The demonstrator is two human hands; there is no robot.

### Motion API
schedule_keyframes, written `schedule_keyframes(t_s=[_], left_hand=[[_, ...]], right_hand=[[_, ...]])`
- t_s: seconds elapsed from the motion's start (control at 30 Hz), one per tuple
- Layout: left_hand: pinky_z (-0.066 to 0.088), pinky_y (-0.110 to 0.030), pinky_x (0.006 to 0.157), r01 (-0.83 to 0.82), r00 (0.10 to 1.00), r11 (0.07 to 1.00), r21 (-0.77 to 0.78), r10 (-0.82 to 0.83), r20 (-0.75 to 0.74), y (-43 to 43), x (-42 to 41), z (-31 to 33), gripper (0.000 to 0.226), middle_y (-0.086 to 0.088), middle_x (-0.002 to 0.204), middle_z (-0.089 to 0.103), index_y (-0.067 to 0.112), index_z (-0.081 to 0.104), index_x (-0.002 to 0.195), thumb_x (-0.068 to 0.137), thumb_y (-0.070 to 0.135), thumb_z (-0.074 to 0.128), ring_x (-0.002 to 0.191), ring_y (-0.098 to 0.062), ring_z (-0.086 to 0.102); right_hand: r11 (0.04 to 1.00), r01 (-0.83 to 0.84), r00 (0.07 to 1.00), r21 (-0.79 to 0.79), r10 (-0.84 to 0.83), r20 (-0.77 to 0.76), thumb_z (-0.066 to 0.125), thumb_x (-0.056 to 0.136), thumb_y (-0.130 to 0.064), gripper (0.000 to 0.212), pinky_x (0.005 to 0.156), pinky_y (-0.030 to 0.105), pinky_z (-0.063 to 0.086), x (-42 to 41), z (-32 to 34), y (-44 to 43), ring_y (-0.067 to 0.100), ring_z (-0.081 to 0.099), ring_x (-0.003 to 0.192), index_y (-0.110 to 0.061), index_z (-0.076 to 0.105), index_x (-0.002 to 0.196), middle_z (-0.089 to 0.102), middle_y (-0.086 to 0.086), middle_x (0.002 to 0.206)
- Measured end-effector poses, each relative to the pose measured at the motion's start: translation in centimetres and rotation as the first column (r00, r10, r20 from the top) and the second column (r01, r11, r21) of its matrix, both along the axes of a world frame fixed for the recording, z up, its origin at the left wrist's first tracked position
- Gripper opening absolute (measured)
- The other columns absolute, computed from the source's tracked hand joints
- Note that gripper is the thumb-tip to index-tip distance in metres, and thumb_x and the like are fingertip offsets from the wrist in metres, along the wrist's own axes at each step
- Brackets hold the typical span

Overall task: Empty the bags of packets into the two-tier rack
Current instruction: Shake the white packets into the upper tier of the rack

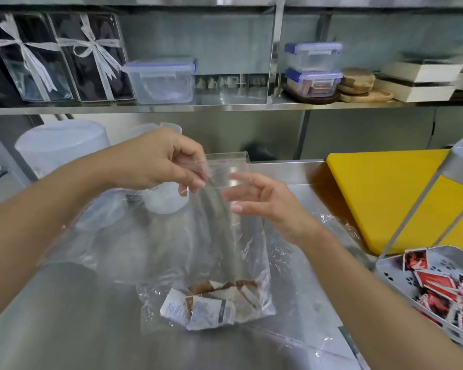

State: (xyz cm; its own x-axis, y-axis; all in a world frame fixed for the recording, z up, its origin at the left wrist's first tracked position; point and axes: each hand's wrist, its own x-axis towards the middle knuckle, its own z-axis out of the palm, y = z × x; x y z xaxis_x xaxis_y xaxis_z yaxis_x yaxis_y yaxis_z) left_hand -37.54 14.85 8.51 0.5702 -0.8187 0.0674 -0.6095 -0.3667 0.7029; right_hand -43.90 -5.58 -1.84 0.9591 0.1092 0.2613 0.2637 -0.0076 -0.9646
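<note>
Clear plastic bag (233, 236) stands upright mid-frame on the stainless steel surface (64, 329), its bottom resting there and its top held up. Brown-and-white paper packets (206, 303) lie heaped in the bottom of it; the film above them is slack and creased.

Far left, upper steel shelf (225, 109): two clear boxes tied with white ribbon (62, 57), side by side. Next to them is a clear lidded container with blue clips (161, 78). Below the shelf, at the back of the surface, there is a white round tub (62, 145).

Left hand (158, 161): raised over the surface, thumb and fingertips pinching the top edge of the bag. A small white plastic pot (166, 200) shows just beneath this hand, behind the film.

Right hand (265, 201): fingers loosely spread and relaxed, gripping nothing. It is just beside the upper part of the bag, on the side opposite the left hand. Whether the fingertips touch the film cannot be told.

Shelf, right of centre: two more clear blue-clipped containers (313, 70), stacked one on the other. Round wooden boards (358, 84) sit beside them.

Right of the bag, a loose sheet of clear film (313, 343) lies flat on the surface. A yellow cutting board (380, 188) lies beyond the right wrist.

Far right: white perforated rack (393, 273), with a grey upright rising from it. The tray in view holds a pile of red packets (439, 287). Rack and bag are well apart.
</note>
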Motion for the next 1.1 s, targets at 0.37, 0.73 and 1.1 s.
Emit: schedule_keyframes(t_s=[0.37,0.73,1.1], left_hand=[[0.055,-0.041,0.075,-0.515,0.841,0.526,-0.677,0.158,-0.518,12.8,6.9,-7.8,0.052,-0.022,0.093,0.068,0.008,0.058,0.119,0.097,0.047,0.031,0.078,-0.024,0.068],[0.017,-0.028,0.114,-0.248,0.825,0.969,-0.018,0.201,-0.529,11.7,-3.0,-26.9,0.128,0.012,0.151,0.013,0.048,0.006,0.134,0.038,0.043,0.091,0.14,-0.005,0.017],[0.026,-0.034,0.111,-0.302,0.908,0.935,-0.186,0.223,-0.355,-1.5,-2.3,-17.0,0.128,0.014,0.15,0.024,0.038,0.007,0.143,0.042,0.061,0.081,0.137,-0.008,0.024]], right_hand=[[0.952,0.27,0.954,0.146,-0.284,0.091,0.063,0.077,0.008,0.018,0.052,0.02,0.048,-1.9,-1.2,0.6,0.011,0.062,0.054,-0.007,0.071,0.072,0.07,-0.001,0.056],[0.88,0.472,0.881,0.041,-0.473,0.021,0.063,0.081,0.0,0.013,0.058,0.024,0.048,-2.8,-1.5,-0.4,0.008,0.065,0.059,-0.01,0.07,0.077,0.07,-0.005,0.058],[0.902,0.429,0.903,-0.048,-0.429,0.007,0.064,0.081,-0.003,0.009,0.065,0.025,0.048,-3.3,-1.3,0.5,0.007,0.064,0.061,0.004,0.069,0.086,0.069,0.004,0.067]])
